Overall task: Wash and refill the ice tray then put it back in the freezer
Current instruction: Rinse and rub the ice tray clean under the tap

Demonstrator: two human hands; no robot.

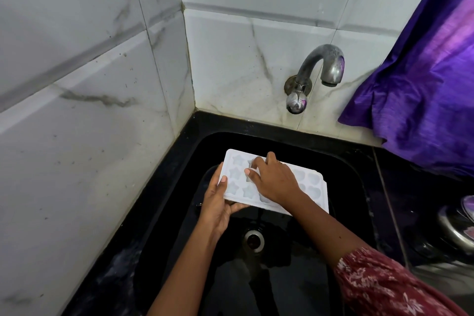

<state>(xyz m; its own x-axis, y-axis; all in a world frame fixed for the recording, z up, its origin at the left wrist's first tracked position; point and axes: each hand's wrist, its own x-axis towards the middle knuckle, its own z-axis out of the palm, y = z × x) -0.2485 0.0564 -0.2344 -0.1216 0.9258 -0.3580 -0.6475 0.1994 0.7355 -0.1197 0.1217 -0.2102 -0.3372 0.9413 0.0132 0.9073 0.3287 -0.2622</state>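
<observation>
White ice tray [314,188] in left grip [218,206]

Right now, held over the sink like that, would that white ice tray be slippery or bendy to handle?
Probably light: the left hand alone props the ice tray at its near left corner. It looks fairly stiff, since the unsupported right end does not sag. Possibly slippery, being smooth plastic held over a sink, though I cannot tell whether it is wet.
</observation>
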